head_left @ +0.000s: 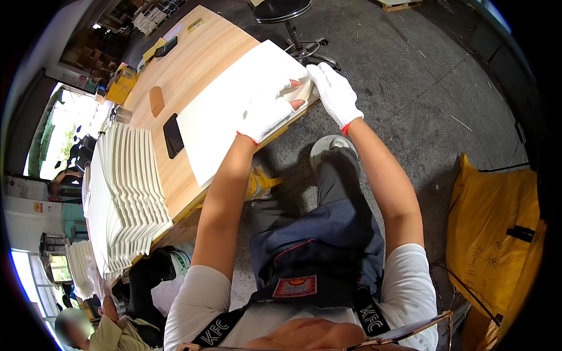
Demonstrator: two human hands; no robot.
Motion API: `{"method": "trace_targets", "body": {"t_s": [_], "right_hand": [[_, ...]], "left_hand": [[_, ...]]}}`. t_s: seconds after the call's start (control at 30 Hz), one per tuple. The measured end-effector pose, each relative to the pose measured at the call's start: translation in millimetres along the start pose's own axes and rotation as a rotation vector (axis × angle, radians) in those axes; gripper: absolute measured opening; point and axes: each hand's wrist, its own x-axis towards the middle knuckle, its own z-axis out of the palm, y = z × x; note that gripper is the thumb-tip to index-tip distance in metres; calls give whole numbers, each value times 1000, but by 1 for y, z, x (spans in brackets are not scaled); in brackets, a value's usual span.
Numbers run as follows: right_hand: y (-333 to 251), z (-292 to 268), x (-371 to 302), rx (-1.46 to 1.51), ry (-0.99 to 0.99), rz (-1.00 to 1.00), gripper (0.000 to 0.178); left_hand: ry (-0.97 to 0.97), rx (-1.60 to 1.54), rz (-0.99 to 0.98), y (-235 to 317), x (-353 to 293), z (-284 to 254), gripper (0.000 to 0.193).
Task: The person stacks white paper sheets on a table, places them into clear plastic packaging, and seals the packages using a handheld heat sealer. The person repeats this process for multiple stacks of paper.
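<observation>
A large white sheet (213, 131), perhaps more than one layer, lies across the right part of the wooden table (202, 55). My left hand (264, 112), in a white glove with bare thumb and fingertip showing, rests on it with the digits spread. My right hand (336, 96), gloved in white too, is at the sheet's far right corner, its fingers stretched along the edge and its thumb hidden. Between both hands the corner looks bent up, with a beige patch underneath. Whether the right fingers pinch the sheet is not visible.
A tall stack of folded white sheets (132, 193) stands at the table's left end. Beside it lie a black phone (172, 136) and a brown oval piece (156, 101). A black stool (284, 11) is beyond the table, a yellow sack (494, 228) at right. Another person (120, 333) sits lower left.
</observation>
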Motion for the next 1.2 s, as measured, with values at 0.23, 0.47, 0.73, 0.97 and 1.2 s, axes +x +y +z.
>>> {"method": "trace_targets", "body": {"t_s": [0.23,0.47,0.73,0.97,1.2], "right_hand": [[1,2,-3,-40,4,18,49],[1,1,-3,-19,6,24,49],[-2,2,-4,-22,5,17,50],[6,3,-1,-85,22,-43,47],[11,7,0,-53,46,-58,46]], "left_hand": [[8,-53,9,-4,0,0,37],[16,-71,20,-1,-1,-2,39],[138,-154,170,-11,0,6,34],[44,44,131,-6,0,4,28],[31,-43,93,1,-3,5,32]]}}
